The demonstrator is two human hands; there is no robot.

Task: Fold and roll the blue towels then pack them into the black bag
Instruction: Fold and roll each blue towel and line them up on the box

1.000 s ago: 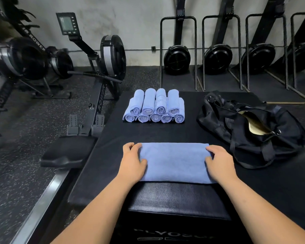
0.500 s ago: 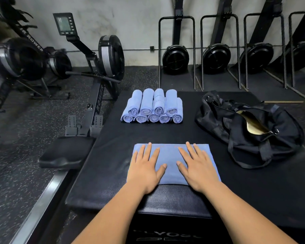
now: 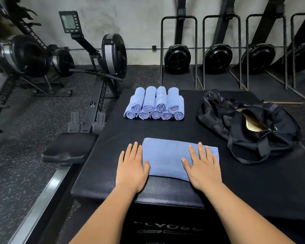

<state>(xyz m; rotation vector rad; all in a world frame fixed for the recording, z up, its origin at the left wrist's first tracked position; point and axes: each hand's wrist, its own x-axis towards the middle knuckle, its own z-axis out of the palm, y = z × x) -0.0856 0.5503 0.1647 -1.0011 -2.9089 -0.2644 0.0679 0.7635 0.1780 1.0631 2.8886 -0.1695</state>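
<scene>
Both hands flat, fingers straight and spread, gripping nothing. Left hand (image 3: 132, 166) sits at the left end of the folded blue towel (image 3: 165, 159): thumb on the cloth, the other fingers on the black mat (image 3: 165, 129) just beside the towel's left edge. Right hand (image 3: 202, 166) presses on the towel's right part, fingertips near its right edge. Towel lies crosswise in front of me, its near edge along the start of the textured box top (image 3: 165, 191). Nine rolled towels (image 3: 155, 104) are stacked at the far side of the mat, five below and four on top, ends facing me; a bare strip of mat lies between them and the folded one. Black bag (image 3: 248, 124) is on the mat's right side, zip open with tan lining showing, its strap loop near the towel's right end but apart. Mat's left edge is near my left hand; a rower seat (image 3: 69, 147) sits beyond it.
</scene>
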